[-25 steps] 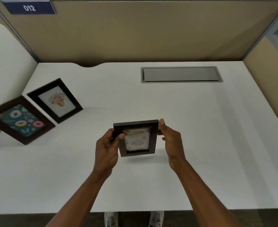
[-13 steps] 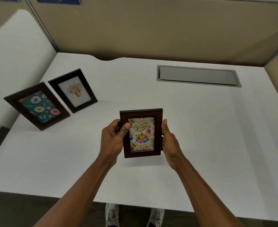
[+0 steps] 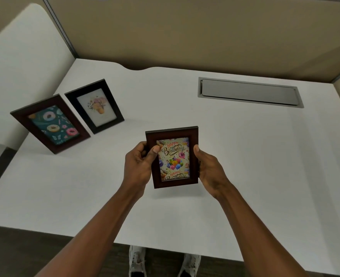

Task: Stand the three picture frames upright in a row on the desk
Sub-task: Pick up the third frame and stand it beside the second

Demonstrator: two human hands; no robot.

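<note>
Birthday-card frame (image 3: 173,156) held over bench (image 3: 245,156) near front-edge middle, clear of surface. Left hand (image 3: 139,166) fingers (image 3: 155,149) clamp left rail; right hand (image 3: 209,170) fingers clamp right rail. Judged light, rigid; glazed front likely fragile, slick (grip side rails, not glass). Beyond, toward left edge: donut frame (image 3: 51,124), flower frame (image 3: 95,105) standing side by side, leaning back. Versus half second ago: card frame tilted further upright, grip unchanged.

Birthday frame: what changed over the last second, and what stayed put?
Both hands, left hand and right hand, tipped the birthday frame up to face the camera, grip unchanged. The donut frame and flower frame stayed standing on the desk.
</note>
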